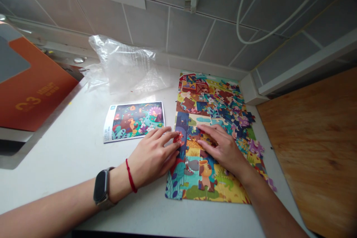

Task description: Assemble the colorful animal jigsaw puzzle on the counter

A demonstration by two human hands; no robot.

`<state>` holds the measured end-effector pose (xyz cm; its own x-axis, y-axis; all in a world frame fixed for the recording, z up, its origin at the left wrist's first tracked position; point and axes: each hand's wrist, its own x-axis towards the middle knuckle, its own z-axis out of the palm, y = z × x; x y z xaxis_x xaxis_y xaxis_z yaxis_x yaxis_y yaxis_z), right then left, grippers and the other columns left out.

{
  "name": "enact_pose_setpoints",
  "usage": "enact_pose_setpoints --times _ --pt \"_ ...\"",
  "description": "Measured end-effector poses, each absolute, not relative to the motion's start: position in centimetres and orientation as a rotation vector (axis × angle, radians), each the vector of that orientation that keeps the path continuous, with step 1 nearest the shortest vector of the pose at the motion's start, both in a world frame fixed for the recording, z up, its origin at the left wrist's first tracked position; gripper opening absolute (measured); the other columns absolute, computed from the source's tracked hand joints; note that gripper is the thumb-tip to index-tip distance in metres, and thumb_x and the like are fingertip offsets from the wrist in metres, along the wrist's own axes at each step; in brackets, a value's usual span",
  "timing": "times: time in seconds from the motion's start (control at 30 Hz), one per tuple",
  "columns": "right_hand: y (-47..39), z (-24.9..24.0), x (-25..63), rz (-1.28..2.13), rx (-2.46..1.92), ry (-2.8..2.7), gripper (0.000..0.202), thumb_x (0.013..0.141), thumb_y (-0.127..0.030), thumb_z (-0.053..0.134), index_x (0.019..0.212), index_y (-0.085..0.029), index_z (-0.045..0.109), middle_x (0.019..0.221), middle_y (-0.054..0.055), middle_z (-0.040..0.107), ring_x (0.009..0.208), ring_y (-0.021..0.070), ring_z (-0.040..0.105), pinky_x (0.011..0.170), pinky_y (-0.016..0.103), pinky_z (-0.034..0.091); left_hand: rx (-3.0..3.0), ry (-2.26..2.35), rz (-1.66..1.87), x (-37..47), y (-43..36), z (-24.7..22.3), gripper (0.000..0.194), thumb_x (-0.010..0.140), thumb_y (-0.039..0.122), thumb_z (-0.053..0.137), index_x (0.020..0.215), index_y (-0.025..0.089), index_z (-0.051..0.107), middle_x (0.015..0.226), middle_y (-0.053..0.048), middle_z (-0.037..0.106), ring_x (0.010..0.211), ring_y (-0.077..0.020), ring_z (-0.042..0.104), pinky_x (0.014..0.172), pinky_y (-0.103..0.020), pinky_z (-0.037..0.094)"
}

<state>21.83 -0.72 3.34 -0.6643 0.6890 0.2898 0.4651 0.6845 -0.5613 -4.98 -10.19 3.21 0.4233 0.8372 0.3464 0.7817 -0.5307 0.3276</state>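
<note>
Puzzle (195, 171): colourful, on the white tabletop (134, 208), with loose pieces (255, 148) heaped toward its right side.
Left hand (156, 150): fingers spread and bent, tips at the puzzle's left edge; I cannot tell whether they grip a piece.
Right hand (198, 134): thumb and fingers parted, nothing pinched between them; the puzzle's middle lies directly beneath.
Picture card (136, 119): just beyond the left hand, left of the puzzle.

The left wrist (119, 183) wore a black, rounded-rectangle watch (100, 186) on a grey-brown strap (107, 204), plus a thin red cord (130, 176); both forearms (55, 204) were bare.
</note>
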Motion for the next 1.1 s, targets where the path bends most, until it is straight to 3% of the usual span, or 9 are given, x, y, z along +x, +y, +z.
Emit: enact_pose_setpoints --times 0.8,1.1 --pt "-0.51 3.05 21.72 0.568 -0.788 -2.379 0.045 0.095 -0.013 0.074 0.138 -0.026 0.068 0.125 0.007 0.078 0.112 0.0256 0.07 0.095 0.044 0.063 2.548 1.46 0.729 -4.93 -10.07 3.23 0.024 0.104 0.024 0.054 0.117 0.019 0.073 0.131 -0.009 0.073 0.123 -0.037 0.065 0.092 -0.055 0.06" --pt "-0.47 3.31 21.56 0.518 -0.754 -2.379 0.024 0.094 -0.014 0.076 0.117 -0.022 0.076 0.124 0.01 0.079 0.107 0.0256 0.071 0.091 0.044 0.065 2.541 1.452 0.721 -4.99 -10.23 3.06 0.025 0.105 0.025 0.053 0.119 0.019 0.073 0.133 -0.01 0.072 0.124 -0.0373 0.063 0.092 -0.056 0.059"
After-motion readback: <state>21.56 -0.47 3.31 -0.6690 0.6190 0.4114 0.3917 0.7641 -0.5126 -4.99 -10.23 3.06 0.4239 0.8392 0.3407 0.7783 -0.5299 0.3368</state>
